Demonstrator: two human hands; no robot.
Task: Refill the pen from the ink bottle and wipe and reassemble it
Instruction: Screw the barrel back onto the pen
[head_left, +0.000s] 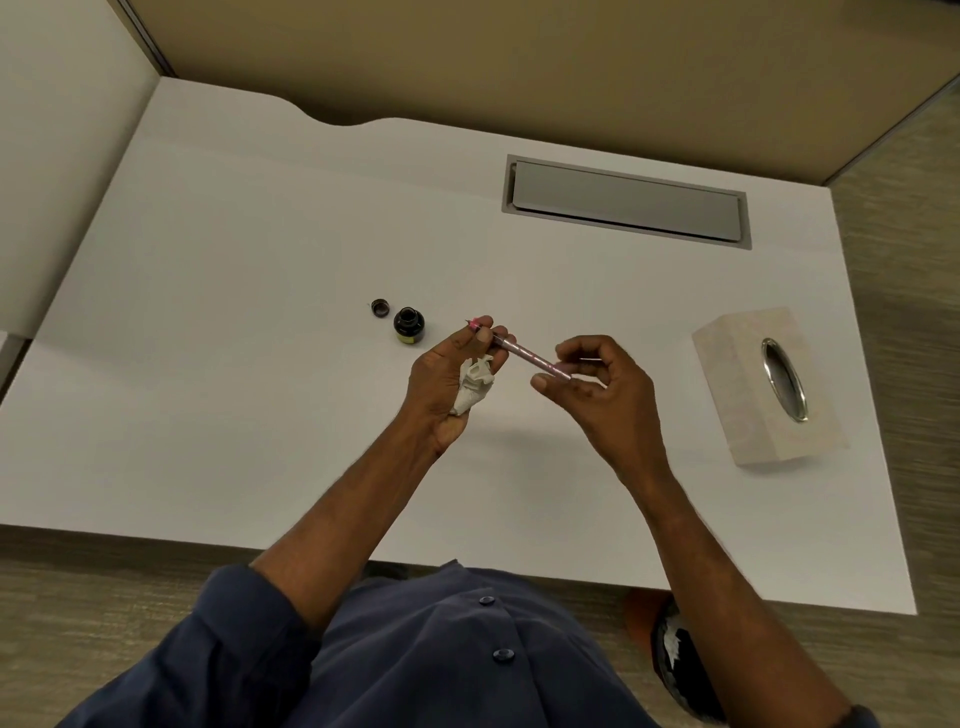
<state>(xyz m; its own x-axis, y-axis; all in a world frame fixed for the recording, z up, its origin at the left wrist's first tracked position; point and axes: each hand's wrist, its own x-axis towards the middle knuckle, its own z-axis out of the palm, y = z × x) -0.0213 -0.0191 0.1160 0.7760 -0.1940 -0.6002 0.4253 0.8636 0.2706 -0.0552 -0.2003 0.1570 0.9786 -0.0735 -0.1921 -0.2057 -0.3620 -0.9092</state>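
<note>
A thin pink pen (524, 354) is held level above the white desk between both hands. My left hand (452, 374) pinches its nib end, the tip pointing toward the ink bottle, and also keeps a crumpled white tissue (474, 385) against the palm. My right hand (597, 387) grips the pen's barrel end with thumb and fingers. The small dark ink bottle (409, 325) stands uncapped on the desk just left of my left hand. Its dark cap (380, 307) lies beside it on the left.
A beige tissue box (753, 395) with a metal oval opening stands at the right of the white desk (234, 312). A grey cable hatch (626, 201) is set into the desk at the back. Partition walls enclose the desk's back and left.
</note>
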